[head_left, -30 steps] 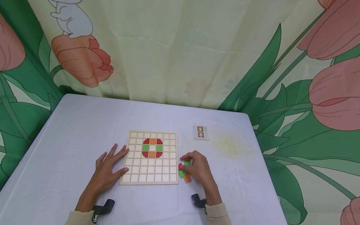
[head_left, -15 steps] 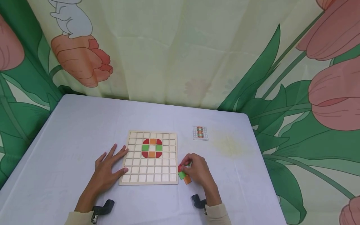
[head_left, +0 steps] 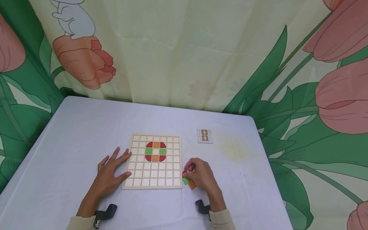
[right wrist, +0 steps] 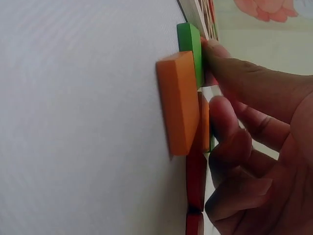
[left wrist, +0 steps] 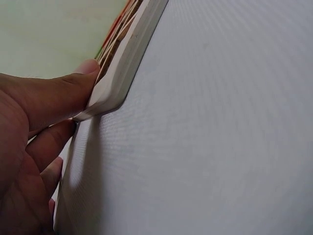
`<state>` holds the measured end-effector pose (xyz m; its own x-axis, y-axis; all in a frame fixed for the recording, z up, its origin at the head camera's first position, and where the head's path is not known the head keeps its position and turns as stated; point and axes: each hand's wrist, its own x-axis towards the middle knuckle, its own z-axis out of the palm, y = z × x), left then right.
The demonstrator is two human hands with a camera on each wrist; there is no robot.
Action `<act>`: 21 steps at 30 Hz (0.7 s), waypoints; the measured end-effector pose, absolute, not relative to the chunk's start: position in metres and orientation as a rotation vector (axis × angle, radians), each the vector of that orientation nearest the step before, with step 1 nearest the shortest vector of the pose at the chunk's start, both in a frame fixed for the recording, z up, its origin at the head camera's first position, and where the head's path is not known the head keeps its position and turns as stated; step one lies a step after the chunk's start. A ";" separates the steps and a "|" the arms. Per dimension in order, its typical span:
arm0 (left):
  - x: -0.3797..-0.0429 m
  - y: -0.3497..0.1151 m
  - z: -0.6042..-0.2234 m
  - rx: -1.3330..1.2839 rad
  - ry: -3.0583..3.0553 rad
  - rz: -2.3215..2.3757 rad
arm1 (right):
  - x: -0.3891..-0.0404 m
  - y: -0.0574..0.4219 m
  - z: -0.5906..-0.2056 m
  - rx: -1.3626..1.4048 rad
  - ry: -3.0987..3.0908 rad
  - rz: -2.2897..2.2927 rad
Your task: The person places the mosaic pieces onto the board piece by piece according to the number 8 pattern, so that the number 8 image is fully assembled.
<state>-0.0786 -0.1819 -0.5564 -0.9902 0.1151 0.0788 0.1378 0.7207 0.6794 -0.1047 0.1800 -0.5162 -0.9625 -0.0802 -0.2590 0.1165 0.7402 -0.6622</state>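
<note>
In the head view a wooden grid board lies on the table, with a ring of red, orange and green tiles in its cells. My left hand is spread at the board's left edge, thumb and fingertips touching the frame. In the left wrist view the thumb lies against the board's side. Just right of the board, my right hand pinches a red tile between thumb and fingers. Beside those fingertips lie a green tile and an orange tile; other tiles are partly hidden under the hand.
A small pattern card lies behind the right hand, printed with a coloured grid design. More red tiles stand along the table in the right wrist view. A white cloth covers the table, and a printed curtain hangs behind it.
My right fingers have shifted slightly toward me, from the green tile at the back to the red tile. Loose tiles have been nudged a little. The left hand stays still.
</note>
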 end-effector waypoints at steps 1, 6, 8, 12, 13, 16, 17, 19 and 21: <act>-0.078 -0.182 -0.557 -0.213 -2.885 -1.143 | -0.105 0.180 -0.516 0.028 2.669 -1.051; -0.078 -0.181 -0.557 -0.204 -2.885 -1.149 | -0.103 0.181 -0.516 0.048 2.659 -1.094; -0.078 -0.181 -0.556 -0.200 -2.889 -1.157 | -0.102 0.181 -0.516 0.063 2.665 -1.086; -0.078 -0.181 -0.555 -0.199 -2.889 -1.165 | -0.100 0.180 -0.515 0.076 2.680 -1.041; -0.078 -0.181 -0.554 -0.197 -2.890 -1.167 | -0.100 0.180 -0.515 0.074 2.680 -1.037; -0.077 -0.181 -0.554 -0.195 -2.886 -1.164 | -0.100 0.182 -0.514 0.053 2.664 -1.057; -0.077 -0.181 -0.554 -0.193 -2.886 -1.164 | -0.100 0.183 -0.514 0.049 2.651 -1.082; -0.077 -0.181 -0.554 -0.196 -2.885 -1.163 | -0.101 0.186 -0.513 0.055 2.634 -1.146; -0.077 -0.181 -0.555 -0.202 -2.880 -1.164 | -0.103 0.189 -0.511 0.078 2.635 -1.210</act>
